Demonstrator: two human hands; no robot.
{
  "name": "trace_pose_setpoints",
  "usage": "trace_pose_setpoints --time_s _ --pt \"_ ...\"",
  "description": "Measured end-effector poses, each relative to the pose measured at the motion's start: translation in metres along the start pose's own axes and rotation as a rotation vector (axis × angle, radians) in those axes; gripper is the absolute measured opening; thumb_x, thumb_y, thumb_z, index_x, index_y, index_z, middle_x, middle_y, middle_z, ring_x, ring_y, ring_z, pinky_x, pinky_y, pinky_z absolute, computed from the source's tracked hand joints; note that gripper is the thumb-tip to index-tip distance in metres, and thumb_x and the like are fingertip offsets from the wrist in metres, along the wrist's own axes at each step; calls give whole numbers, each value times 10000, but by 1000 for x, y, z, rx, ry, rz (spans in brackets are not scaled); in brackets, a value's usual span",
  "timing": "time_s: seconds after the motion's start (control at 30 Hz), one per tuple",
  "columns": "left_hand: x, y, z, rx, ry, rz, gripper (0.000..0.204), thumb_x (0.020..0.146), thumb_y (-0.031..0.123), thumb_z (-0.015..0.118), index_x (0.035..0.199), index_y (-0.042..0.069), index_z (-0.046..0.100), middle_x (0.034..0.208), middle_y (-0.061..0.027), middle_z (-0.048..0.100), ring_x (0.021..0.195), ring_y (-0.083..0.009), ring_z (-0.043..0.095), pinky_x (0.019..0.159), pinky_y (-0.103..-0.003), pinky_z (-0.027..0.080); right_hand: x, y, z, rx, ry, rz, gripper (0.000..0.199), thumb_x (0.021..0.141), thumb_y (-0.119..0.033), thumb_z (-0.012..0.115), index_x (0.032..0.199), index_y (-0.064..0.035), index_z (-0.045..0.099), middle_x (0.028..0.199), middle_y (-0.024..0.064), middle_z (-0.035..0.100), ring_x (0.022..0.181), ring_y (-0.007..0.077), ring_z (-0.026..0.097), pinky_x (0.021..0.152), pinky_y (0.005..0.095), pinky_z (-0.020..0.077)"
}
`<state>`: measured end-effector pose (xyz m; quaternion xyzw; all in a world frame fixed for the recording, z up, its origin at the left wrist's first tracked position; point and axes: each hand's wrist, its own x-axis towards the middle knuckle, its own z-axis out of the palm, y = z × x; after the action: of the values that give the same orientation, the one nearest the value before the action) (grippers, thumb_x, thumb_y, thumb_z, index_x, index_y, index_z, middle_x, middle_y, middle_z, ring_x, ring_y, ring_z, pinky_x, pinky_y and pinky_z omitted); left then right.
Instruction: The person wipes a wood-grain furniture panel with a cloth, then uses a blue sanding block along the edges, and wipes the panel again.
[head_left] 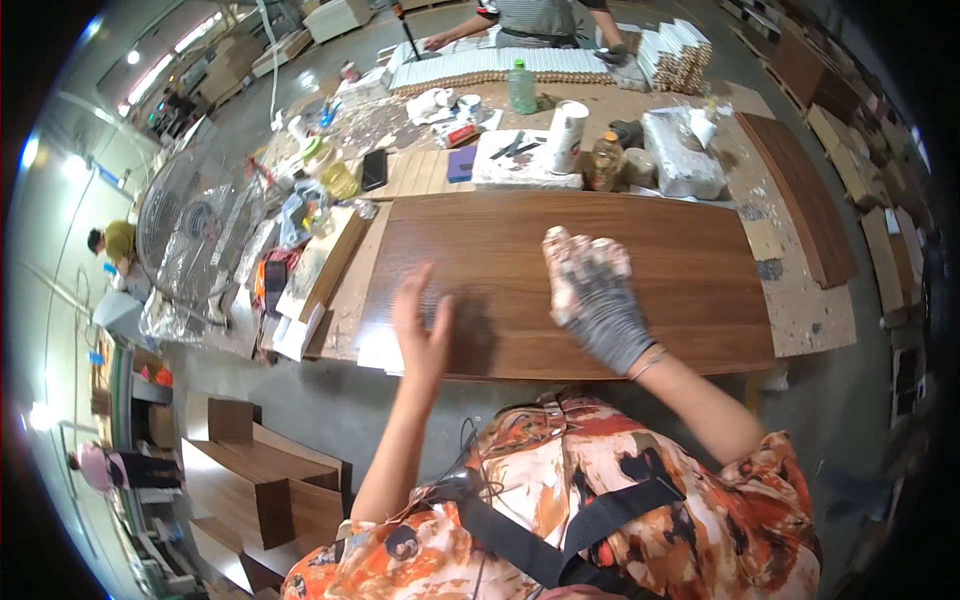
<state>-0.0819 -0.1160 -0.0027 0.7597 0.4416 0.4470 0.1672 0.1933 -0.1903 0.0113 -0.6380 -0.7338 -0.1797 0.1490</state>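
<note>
A wide brown wood-grain board (pixel 500 230) lies flat on the workbench in front of me. My left hand (pixel 422 325), bare, is over the board's left part, its fingers stretched and the thumb apart. It holds nothing, and a dark shadow falls beside it. On the right half, my right hand (pixel 598 300) wears a grey knit glove with pale, stained fingertips. Its palm faces down, with the fingers forward and slightly spread at the board's surface. Nothing shows in its grip, though the underside of the hand is hidden.
Along the board's far edge stand a white roll (pixel 567 135), an amber bottle (pixel 606 160), a wrapped white block (pixel 685 155) and a phone (pixel 374 170). A green bottle (pixel 521 88) is farther back. A co-worker (pixel 540 22) works behind stacked white strips (pixel 500 68). A caged fan (pixel 195 220) stands left.
</note>
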Motion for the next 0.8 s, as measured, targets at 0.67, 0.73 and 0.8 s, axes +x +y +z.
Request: trace_pose_setpoints --time_s 0.67,0.73,0.8 --pt "-96 -110 -66 2 74 -321 408 1123 258 448 1468 97 597 1553 -148 525 1386 -290 471 1178 -399 300 9 -147 12 576 -136 -282 499 969 -189 609 1458 -114 548 1583 161 440 1470 375 399 1240 499 300" --pt "-95 -102 -73 66 48 -316 408 1123 254 434 1478 127 589 1600 -160 467 1382 -314 422 1178 -414 266 -44 -82 -3 449 -139 -73 532 917 -70 615 1445 -109 557 1509 150 503 1409 374 456 1209 491 351" --pt "-97 -99 -79 157 38 -331 401 1109 242 467 1472 141 604 1621 -157 442 1355 -342 412 1177 -426 273 -49 -21 -47 107 -5 34 527 895 -39 603 1418 -110 591 1422 109 600 1308 332 551 1140 460 409"
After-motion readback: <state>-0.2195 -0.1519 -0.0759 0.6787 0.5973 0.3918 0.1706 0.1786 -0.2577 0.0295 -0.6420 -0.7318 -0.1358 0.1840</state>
